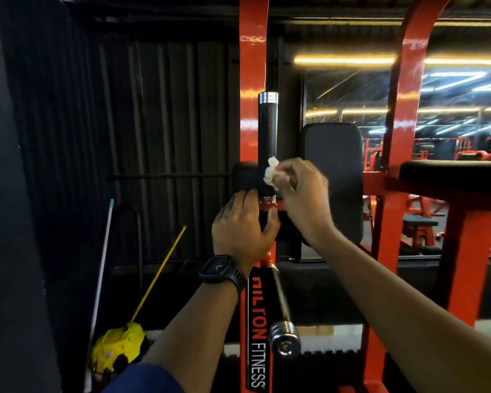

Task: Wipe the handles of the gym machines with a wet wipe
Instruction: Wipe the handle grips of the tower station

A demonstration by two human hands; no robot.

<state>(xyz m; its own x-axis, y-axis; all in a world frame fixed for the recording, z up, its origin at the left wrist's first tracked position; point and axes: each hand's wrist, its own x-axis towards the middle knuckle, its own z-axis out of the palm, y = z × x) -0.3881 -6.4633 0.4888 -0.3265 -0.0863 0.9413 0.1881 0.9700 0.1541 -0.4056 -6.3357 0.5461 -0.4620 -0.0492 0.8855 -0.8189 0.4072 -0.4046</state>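
Note:
A black upright handle [267,131] with a chrome cap stands on the red machine frame [253,66]. My right hand [301,199] pinches a crumpled white wet wipe [271,171] and holds it against the handle's lower part. My left hand [243,225], with a black watch on its wrist, grips the frame just under the handle's base, fingers curled round it. A second black handle [281,304] with a chrome end points down toward me below my left hand.
A black back pad [335,154] sits just right of the handle, and a black arm pad [451,171] lies at far right on a red upright [403,123]. A yellow mop [119,344] and poles lean against the dark corrugated wall [153,137] at left.

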